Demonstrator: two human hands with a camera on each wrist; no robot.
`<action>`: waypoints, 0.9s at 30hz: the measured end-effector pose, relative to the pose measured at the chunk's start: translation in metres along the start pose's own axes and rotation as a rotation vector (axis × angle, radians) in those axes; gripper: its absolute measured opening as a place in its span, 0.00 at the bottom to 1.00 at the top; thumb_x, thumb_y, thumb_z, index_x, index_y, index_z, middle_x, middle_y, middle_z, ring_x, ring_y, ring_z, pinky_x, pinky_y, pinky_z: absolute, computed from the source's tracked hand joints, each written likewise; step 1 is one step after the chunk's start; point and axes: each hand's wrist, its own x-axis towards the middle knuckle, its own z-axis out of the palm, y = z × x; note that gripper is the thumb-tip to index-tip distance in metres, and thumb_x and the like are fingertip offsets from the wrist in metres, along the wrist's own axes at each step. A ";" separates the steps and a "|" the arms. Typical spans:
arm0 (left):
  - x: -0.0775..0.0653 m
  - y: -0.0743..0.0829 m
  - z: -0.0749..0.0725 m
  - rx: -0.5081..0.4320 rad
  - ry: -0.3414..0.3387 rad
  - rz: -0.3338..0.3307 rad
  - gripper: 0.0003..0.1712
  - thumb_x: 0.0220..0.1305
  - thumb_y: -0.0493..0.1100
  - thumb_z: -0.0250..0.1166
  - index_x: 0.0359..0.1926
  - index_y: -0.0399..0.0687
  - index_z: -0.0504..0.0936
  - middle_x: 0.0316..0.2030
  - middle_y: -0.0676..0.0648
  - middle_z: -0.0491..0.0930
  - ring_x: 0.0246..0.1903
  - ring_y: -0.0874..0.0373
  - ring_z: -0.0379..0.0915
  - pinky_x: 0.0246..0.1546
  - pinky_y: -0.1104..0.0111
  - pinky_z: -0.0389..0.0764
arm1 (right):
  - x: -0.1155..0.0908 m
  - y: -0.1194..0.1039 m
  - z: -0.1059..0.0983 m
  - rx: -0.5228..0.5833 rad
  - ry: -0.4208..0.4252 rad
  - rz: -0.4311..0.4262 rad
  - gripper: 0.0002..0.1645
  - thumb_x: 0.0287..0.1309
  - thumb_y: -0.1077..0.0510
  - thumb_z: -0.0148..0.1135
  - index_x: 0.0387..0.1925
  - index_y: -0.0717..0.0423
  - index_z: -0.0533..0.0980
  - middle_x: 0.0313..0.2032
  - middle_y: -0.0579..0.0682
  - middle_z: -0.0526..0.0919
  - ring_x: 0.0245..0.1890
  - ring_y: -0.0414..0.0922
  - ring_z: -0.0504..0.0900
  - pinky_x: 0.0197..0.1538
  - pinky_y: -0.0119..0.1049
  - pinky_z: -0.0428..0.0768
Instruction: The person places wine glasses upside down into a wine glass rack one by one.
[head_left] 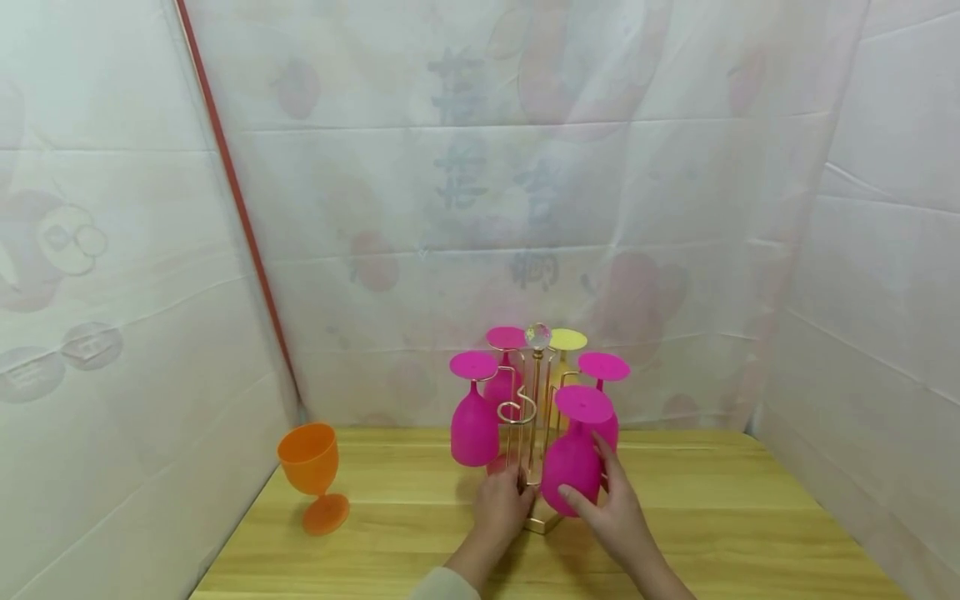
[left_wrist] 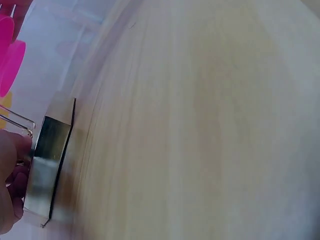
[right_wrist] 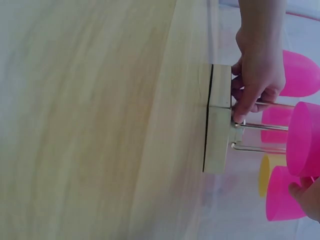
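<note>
A gold wire goblet rack (head_left: pixel 533 417) with a clear ball on top carries goblets hanging upside down by their feet. Low on the rack, my left hand (head_left: pixel 501 504) grips the wires just above the gold base (right_wrist: pixel 218 135); the right wrist view shows its fingers curled there. My right hand (head_left: pixel 621 521) holds the upside-down magenta goblet (head_left: pixel 572 467) at the front right, thumb on the near side of the bowl. Whether that goblet's stem sits in a hook cannot be made out. Another magenta goblet (head_left: pixel 604 367) hangs behind it, partly hidden.
More magenta goblets (head_left: pixel 474 429) hang on the rack's left side, and a yellow goblet (head_left: pixel 567 339) at the back. An orange goblet (head_left: pixel 309 460) stands upright on the wooden table (head_left: pixel 405 517) at the left. Printed white sheeting (head_left: pixel 465 208) encloses the table's back and sides.
</note>
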 end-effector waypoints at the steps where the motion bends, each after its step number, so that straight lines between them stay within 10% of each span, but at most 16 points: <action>1: 0.000 0.001 0.000 0.007 -0.001 -0.004 0.19 0.50 0.53 0.75 0.20 0.60 0.70 0.16 0.62 0.66 0.18 0.65 0.61 0.19 0.71 0.61 | 0.000 0.000 -0.001 -0.003 0.004 0.001 0.53 0.57 0.47 0.70 0.76 0.47 0.50 0.70 0.60 0.62 0.61 0.61 0.73 0.59 0.54 0.77; 18: 0.004 0.006 0.008 0.138 0.054 -0.021 0.18 0.52 0.53 0.74 0.20 0.58 0.72 0.14 0.58 0.67 0.15 0.60 0.65 0.15 0.68 0.60 | 0.002 0.005 0.002 -0.077 0.180 -0.039 0.50 0.56 0.49 0.71 0.74 0.50 0.55 0.68 0.54 0.65 0.65 0.51 0.67 0.65 0.49 0.71; 27: 0.001 0.010 0.011 0.149 0.107 0.003 0.18 0.50 0.52 0.76 0.20 0.58 0.72 0.15 0.57 0.71 0.15 0.59 0.68 0.15 0.67 0.61 | 0.000 0.000 0.006 -0.112 0.540 -0.448 0.40 0.40 0.73 0.74 0.60 0.66 0.72 0.55 0.61 0.74 0.55 0.37 0.68 0.54 0.22 0.64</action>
